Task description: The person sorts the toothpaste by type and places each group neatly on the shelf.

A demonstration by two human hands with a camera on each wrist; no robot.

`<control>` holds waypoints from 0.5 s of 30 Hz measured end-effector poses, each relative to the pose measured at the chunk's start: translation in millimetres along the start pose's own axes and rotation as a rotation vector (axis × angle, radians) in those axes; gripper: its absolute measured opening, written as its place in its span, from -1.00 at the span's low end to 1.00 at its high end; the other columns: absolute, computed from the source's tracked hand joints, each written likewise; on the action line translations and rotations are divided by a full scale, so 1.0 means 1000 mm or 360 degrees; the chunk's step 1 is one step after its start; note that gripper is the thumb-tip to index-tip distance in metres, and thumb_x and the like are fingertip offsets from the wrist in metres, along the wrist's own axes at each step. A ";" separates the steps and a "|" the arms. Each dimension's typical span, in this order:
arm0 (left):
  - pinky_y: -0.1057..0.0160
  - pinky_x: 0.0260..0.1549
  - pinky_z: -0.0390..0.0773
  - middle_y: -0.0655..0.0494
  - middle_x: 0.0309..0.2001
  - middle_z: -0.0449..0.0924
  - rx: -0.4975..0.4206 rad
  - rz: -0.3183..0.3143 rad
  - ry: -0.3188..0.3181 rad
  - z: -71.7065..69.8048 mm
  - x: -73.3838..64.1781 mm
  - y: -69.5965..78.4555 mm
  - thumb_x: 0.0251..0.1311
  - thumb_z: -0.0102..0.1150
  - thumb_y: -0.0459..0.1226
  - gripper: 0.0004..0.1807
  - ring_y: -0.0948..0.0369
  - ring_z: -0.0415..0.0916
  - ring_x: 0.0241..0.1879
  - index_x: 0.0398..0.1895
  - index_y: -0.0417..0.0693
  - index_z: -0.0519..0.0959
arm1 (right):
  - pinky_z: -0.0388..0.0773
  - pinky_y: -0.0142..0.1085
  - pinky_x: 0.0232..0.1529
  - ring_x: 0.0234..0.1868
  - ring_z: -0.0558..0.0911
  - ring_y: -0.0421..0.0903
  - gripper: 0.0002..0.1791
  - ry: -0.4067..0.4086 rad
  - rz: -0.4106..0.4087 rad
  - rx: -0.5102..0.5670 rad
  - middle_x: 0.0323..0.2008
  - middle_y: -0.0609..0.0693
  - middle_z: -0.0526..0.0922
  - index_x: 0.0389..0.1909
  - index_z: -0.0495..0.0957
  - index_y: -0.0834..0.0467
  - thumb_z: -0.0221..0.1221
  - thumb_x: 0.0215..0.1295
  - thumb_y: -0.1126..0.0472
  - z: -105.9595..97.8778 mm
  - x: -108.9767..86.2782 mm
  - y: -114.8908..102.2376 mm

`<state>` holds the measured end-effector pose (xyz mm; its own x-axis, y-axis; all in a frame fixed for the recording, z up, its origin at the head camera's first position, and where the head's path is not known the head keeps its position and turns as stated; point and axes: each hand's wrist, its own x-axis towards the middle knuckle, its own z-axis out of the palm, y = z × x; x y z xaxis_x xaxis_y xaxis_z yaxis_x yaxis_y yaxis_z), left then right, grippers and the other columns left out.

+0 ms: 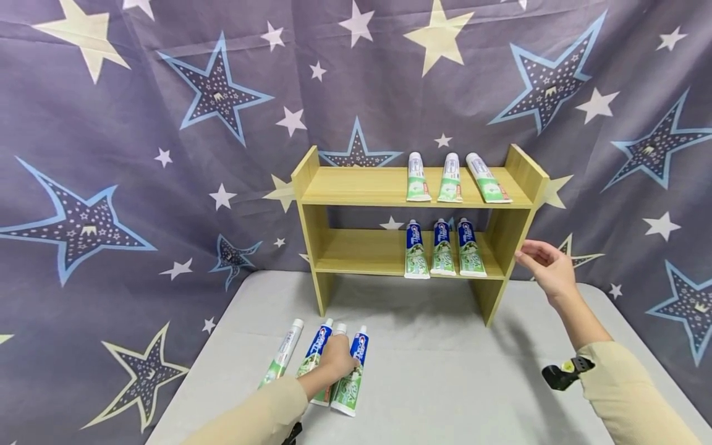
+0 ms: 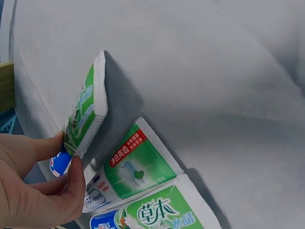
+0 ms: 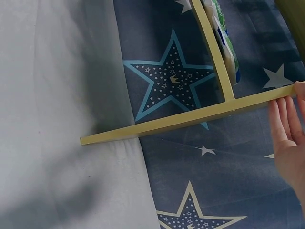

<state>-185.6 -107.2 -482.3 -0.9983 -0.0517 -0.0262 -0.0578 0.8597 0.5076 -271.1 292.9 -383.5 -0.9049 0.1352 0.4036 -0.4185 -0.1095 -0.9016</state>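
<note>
My left hand (image 1: 335,360) pinches a blue, white and green toothpaste tube (image 1: 349,383) between thumb and fingers. In the left wrist view that tube (image 2: 85,112) is tilted up off the table, its flat end raised. Beside it lie a white and green tube (image 2: 138,167), partly under the hand in the head view, and a blue and green tube (image 1: 314,352). Farther left is another white and green tube (image 1: 283,352). My right hand (image 1: 550,269) holds the right side panel of a two-tier wooden shelf (image 1: 508,247), thumb at its front edge and fingers along the outside.
On the upper tier, white and green tubes (image 1: 450,179) lie toward the right. Blue and green tubes (image 1: 442,247) lie on the lower tier, their flat ends at the front edge. The shelf stands on a grey-white table (image 1: 423,371) before a star-patterned curtain (image 1: 389,80).
</note>
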 end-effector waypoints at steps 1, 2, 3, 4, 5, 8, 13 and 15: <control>0.30 -0.62 0.61 -0.07 -0.56 0.54 0.0015 0.0000 -0.0002 0.000 0.001 0.000 -0.21 0.51 -0.38 -0.69 0.16 0.50 -0.59 -0.52 -0.30 0.51 | 0.61 -0.65 -0.31 -0.40 0.68 -0.43 -0.66 0.0002 0.0003 0.0007 -0.46 -0.27 0.72 -0.33 0.66 -0.01 0.21 0.14 0.54 0.000 0.000 0.000; 0.31 -0.62 0.61 -0.06 -0.56 0.54 0.0023 -0.0005 -0.0009 0.001 0.001 0.001 -0.20 0.52 -0.37 -0.69 0.16 0.50 -0.59 -0.51 -0.30 0.51 | 0.61 -0.65 -0.30 -0.40 0.68 -0.43 -0.66 0.0004 0.0006 0.0015 -0.46 -0.27 0.72 -0.33 0.66 0.00 0.21 0.14 0.54 0.000 -0.001 0.000; 0.31 -0.62 0.60 -0.05 -0.55 0.54 0.0035 -0.0009 -0.0015 0.001 0.002 0.001 -0.20 0.52 -0.36 -0.69 0.17 0.50 -0.59 -0.50 -0.29 0.51 | 0.61 -0.65 -0.30 -0.40 0.68 -0.43 -0.66 0.0006 0.0009 0.0023 -0.45 -0.27 0.72 -0.33 0.66 0.00 0.21 0.14 0.54 0.000 -0.001 0.000; 0.31 -0.62 0.60 -0.05 -0.55 0.55 0.0044 -0.0009 -0.0013 0.001 0.002 0.001 -0.20 0.52 -0.35 -0.68 0.17 0.50 -0.58 -0.49 -0.29 0.52 | 0.61 -0.65 -0.30 -0.40 0.68 -0.43 -0.67 0.0009 0.0012 0.0028 -0.46 -0.27 0.72 -0.33 0.66 0.00 0.21 0.14 0.54 0.000 -0.001 0.000; 0.31 -0.63 0.58 -0.04 -0.55 0.54 0.0052 -0.0005 -0.0007 0.002 0.002 0.001 -0.21 0.53 -0.34 -0.67 0.17 0.49 -0.59 -0.49 -0.29 0.52 | 0.61 -0.65 -0.30 -0.40 0.68 -0.43 -0.67 0.0012 0.0013 0.0022 -0.46 -0.27 0.72 -0.33 0.66 0.00 0.21 0.14 0.54 0.000 -0.002 -0.001; 0.34 -0.64 0.53 -0.02 -0.57 0.52 0.0079 0.0023 0.0018 0.004 0.001 -0.001 -0.22 0.54 -0.30 -0.65 0.20 0.45 -0.60 -0.54 -0.25 0.49 | 0.60 -0.66 -0.31 -0.41 0.67 -0.44 -0.67 0.0015 0.0026 -0.0001 -0.46 -0.28 0.72 -0.33 0.66 -0.02 0.22 0.14 0.53 0.000 -0.002 -0.001; 0.38 -0.68 0.44 0.04 -0.63 0.46 0.0065 0.0082 0.0079 0.008 -0.001 -0.004 -0.23 0.54 -0.28 -0.62 0.23 0.37 -0.63 -0.63 -0.18 0.42 | 0.60 -0.67 -0.30 -0.40 0.67 -0.44 -0.67 0.0003 0.0034 -0.0004 -0.46 -0.29 0.72 -0.34 0.65 -0.02 0.22 0.14 0.52 0.001 -0.002 -0.001; 0.39 -0.70 0.43 0.05 -0.66 0.45 0.0011 0.0076 0.0098 0.008 -0.002 -0.004 -0.24 0.53 -0.29 -0.62 0.24 0.37 -0.65 -0.65 -0.19 0.42 | 0.61 -0.66 -0.30 -0.40 0.67 -0.43 -0.67 -0.0002 0.0026 0.0008 -0.45 -0.28 0.72 -0.33 0.66 -0.02 0.21 0.14 0.52 0.001 -0.001 -0.001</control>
<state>-183.4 -106.3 -491.1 -0.9978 -0.0418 0.0511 -0.0106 0.8653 0.5011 -269.7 291.9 -382.9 -0.9118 0.1322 0.3888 -0.4038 -0.1164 -0.9074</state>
